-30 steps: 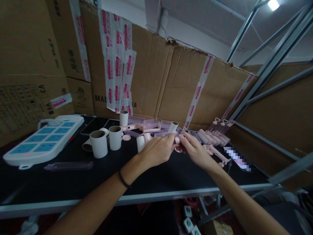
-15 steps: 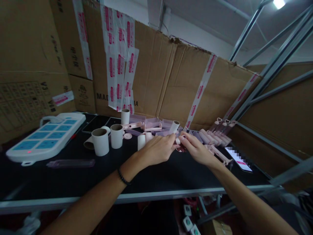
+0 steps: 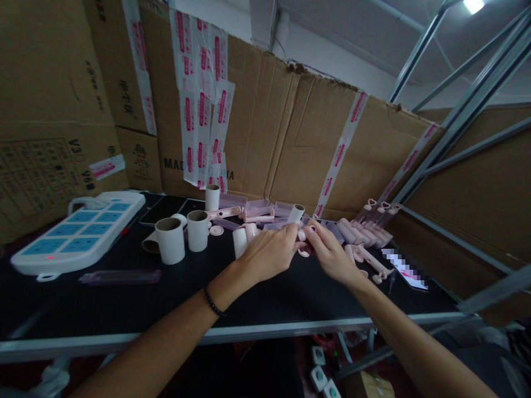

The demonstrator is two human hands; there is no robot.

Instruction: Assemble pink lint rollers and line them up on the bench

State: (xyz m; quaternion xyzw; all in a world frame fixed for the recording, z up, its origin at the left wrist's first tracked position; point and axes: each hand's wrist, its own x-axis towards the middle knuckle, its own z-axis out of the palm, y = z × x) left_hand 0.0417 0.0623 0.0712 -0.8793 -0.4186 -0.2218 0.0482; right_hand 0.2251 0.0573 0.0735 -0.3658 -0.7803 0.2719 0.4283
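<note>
Above the middle of the table my left hand (image 3: 269, 251) and my right hand (image 3: 332, 253) meet, fingers closed. Both pinch a small pale pink part (image 3: 302, 235) between the fingertips; its full shape is hidden. Just left of my left hand a white roll (image 3: 239, 243) with a pink end piece (image 3: 251, 232) leans at a tilt. Whether it joins the held part is hidden behind the hand. A pink handle frame (image 3: 371, 260) and a round pink cap (image 3: 304, 253) lie near my right hand.
White cardboard-cored rolls (image 3: 171, 243) stand at the left, near a power strip (image 3: 78, 232). Translucent purple covers (image 3: 232, 202) and pink handles lie along the cardboard wall (image 3: 257, 121). Several pink pieces (image 3: 360, 233) and a lit phone (image 3: 406, 271) are at the right.
The white roll beside my left hand has tilted a little. My right hand has shifted slightly left and down, and both hands keep their pinch on the pink part.
</note>
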